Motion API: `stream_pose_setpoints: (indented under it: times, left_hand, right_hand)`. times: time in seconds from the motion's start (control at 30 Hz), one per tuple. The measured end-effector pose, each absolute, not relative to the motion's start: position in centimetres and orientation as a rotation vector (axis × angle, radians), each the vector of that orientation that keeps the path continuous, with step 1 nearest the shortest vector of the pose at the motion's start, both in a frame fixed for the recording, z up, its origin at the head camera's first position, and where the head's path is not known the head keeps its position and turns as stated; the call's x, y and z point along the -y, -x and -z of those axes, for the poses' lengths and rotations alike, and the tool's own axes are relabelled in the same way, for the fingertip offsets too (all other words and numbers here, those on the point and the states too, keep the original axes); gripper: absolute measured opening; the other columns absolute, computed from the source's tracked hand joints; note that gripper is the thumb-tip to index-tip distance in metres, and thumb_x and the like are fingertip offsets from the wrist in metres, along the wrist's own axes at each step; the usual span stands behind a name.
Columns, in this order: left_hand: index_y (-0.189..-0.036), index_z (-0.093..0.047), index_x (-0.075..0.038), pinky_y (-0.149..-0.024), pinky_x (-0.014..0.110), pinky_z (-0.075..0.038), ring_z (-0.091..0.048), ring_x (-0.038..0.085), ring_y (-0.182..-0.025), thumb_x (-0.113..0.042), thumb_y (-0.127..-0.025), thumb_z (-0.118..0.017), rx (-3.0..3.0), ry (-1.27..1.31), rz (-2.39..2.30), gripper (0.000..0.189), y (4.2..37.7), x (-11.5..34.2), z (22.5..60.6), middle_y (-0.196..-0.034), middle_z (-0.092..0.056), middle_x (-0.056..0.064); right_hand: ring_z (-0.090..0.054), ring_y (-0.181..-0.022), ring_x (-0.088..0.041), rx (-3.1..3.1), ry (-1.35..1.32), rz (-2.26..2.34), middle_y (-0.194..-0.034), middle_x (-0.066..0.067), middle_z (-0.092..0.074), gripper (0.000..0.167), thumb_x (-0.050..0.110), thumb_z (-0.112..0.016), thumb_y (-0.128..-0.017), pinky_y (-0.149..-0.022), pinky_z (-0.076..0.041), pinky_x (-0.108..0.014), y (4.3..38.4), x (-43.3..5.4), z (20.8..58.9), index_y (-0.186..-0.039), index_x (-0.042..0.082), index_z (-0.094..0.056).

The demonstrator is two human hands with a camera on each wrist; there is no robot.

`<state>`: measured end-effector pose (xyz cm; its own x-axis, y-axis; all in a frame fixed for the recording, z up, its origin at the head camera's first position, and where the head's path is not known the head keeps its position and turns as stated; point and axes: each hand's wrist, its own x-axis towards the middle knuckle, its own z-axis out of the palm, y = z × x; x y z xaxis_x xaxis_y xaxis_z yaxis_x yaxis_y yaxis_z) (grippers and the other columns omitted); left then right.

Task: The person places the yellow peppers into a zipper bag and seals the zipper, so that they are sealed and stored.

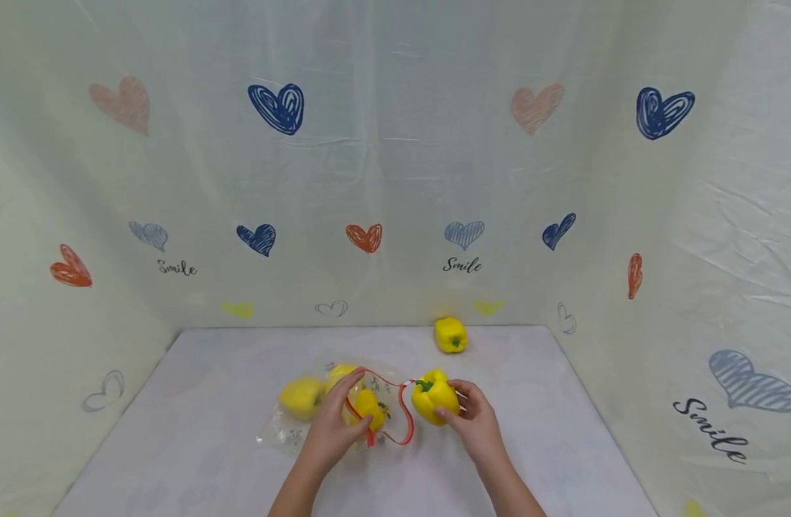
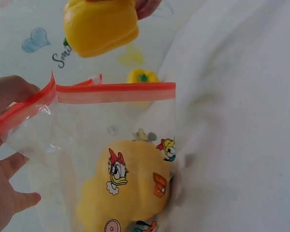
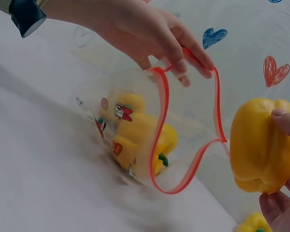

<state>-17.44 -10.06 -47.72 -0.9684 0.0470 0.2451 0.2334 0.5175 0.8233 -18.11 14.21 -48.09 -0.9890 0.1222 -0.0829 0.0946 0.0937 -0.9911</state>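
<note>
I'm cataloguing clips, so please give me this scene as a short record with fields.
Left hand: holds clear bag by its red rim
Bag mouth: open
Bag contents: yellow peppers, more than one
Right hand: holds a yellow pepper outside the bag, near its mouth
Table: pale; another yellow pepper near the back edge
Backdrop: pale sheet printed with hearts and "Smile"

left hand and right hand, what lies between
In the head view: the open red rim of the zip bag, a bagged yellow bell pepper and the yellow bell pepper the right hand holds.
</note>
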Motion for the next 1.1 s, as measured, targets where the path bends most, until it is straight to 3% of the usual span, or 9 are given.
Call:
stream_pose_setpoints:
  times: [0.33,0.77,1.1]
  left_hand:
    - [-0.141,-0.049,-0.016,-0.108,0.052,-0.032,-0.038,0.027,-0.137,0.0,-0.077,-0.079,2.576,0.278,1.413,0.073,17.3,10.0,47.6,-0.147,-0.045,-0.001]
    - [-0.143,-0.047,-0.016,-0.108,0.053,-0.033,-0.038,0.028,-0.137,-0.004,-0.077,-0.08,2.609,0.277,1.39,0.075,17.3,10.1,47.4,-0.148,-0.043,0.001]
    - [-0.145,-0.045,-0.019,-0.107,0.053,-0.033,-0.037,0.028,-0.137,-0.003,-0.077,-0.079,2.609,0.317,1.404,0.078,17.0,10.2,47.3,-0.149,-0.042,0.001]
  right_hand:
    - [-0.05,-0.123,-0.033,2.311,0.053,-2.224,-0.137,-0.013,-0.052,0.052,0.009,-0.08,-0.081,-0.096,-0.049,-0.038,17.1,-12.5,48.3,-0.127,0.008,-0.057]
    - [-0.053,-0.118,-0.032,2.381,-0.231,-2.19,-0.135,-0.014,-0.053,0.048,0.018,-0.079,-0.083,-0.098,-0.046,-0.045,17.8,-10.7,49.6,-0.124,0.008,-0.058]
    - [-0.051,-0.118,-0.03,2.428,-0.275,-2.109,-0.135,-0.009,-0.053,0.045,0.018,-0.08,-0.082,-0.101,-0.042,-0.045,18.3,-9.3,49.9,-0.122,0.011,-0.061]
